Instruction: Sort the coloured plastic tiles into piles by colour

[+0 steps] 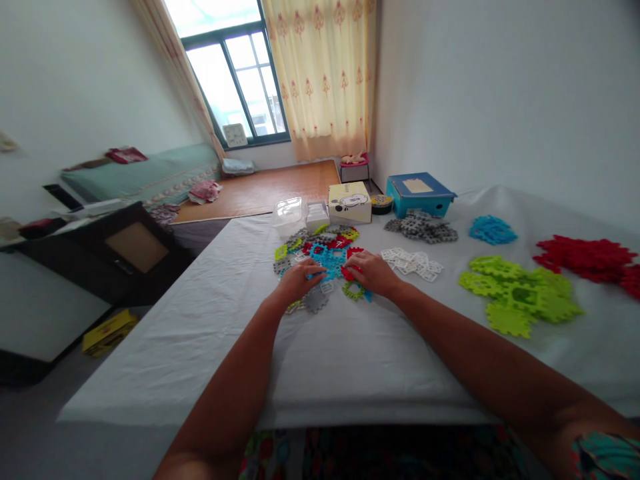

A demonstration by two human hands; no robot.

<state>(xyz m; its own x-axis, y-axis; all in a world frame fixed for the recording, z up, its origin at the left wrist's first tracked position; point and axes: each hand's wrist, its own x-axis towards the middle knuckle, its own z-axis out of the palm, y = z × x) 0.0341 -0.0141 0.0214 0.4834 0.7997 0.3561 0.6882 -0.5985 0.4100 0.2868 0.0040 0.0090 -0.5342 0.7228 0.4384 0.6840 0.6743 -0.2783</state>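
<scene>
A mixed heap of flat, notched plastic building pieces in several colours lies on the white-covered table. My left hand (299,281) is at the heap's near left, its fingertips on blue pieces (333,263); thumb and fingers look apart. On the right side of the heap, my right hand (371,271) has its fingers bent and closed on a red piece (347,273). Just below that hand lies a green piece with an open middle (353,291). A grey piece (316,301) sits near my left wrist. The undersides of both hands are hidden.
Single-colour piles lie to the right: grey (423,227), white (413,262), blue (493,229), green (520,293) and red (585,259). Behind the heap stand a clear plastic container (288,212), a yellow box (350,203), a round tin (382,205) and a blue box (421,195).
</scene>
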